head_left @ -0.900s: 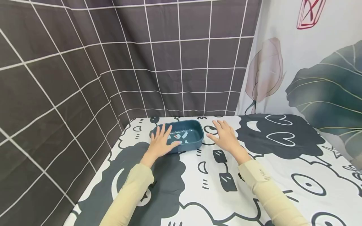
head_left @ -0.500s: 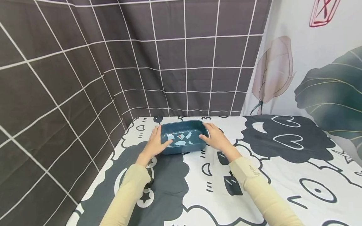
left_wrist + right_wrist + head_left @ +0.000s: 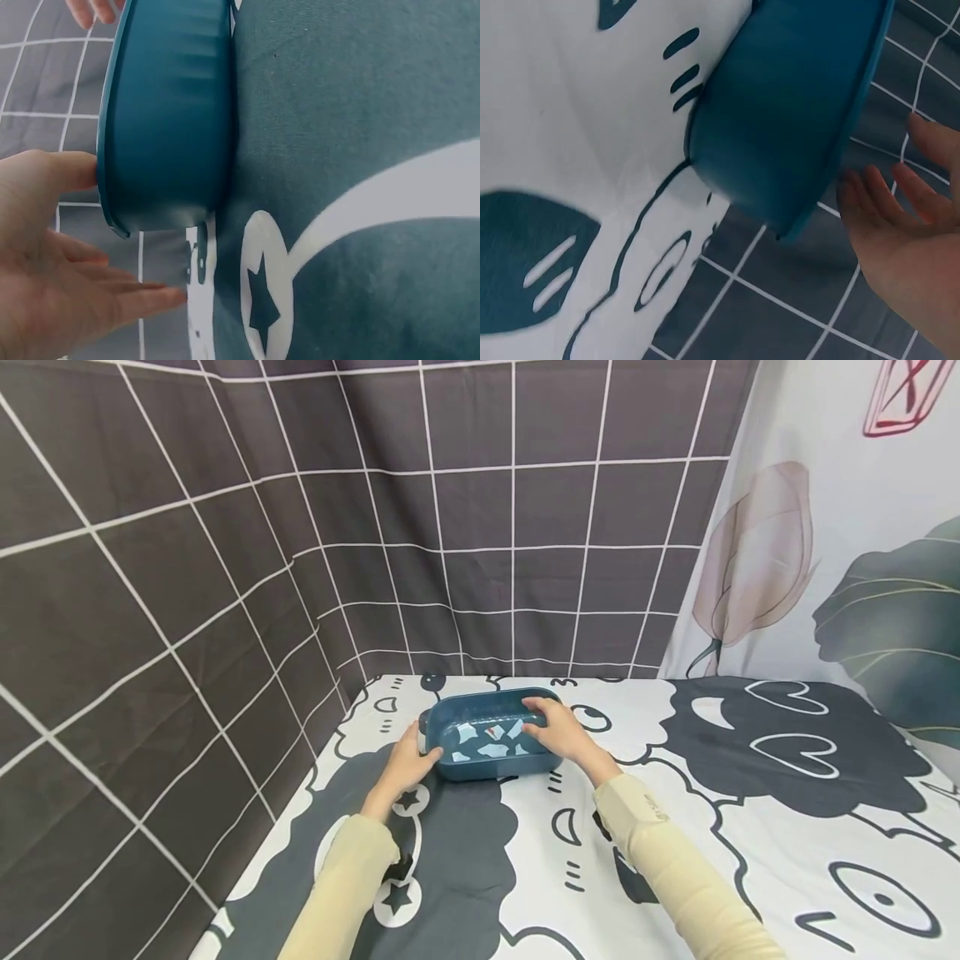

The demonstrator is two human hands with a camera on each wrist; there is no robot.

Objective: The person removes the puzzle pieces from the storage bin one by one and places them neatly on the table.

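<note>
A dark blue oblong basin (image 3: 495,769) stands on the patterned cloth near the back curtain. Several pale blue torn scraps (image 3: 493,750) lie flat on its floor, one of them with a small red mark. My left hand (image 3: 405,763) is at the basin's left end; in the left wrist view its thumb meets the rim, while the other fingers of that hand (image 3: 67,281) stretch out beside the end wall. Over the right end reaches my right hand (image 3: 561,732), fingers lightly bent above the scraps. Nothing shows between the fingers of this hand (image 3: 900,217) in the right wrist view.
Black-and-white cartoon cloth (image 3: 540,860) covers the tabletop. A dark grid-patterned curtain (image 3: 480,568) rises behind the basin and along the left. At the right hangs a white curtain (image 3: 757,560) with flower and leaf prints.
Both hands have come down to the basin's ends. The left thumb has moved to the left rim; the right hand has shifted left, from beside the right rim to over the basin.
</note>
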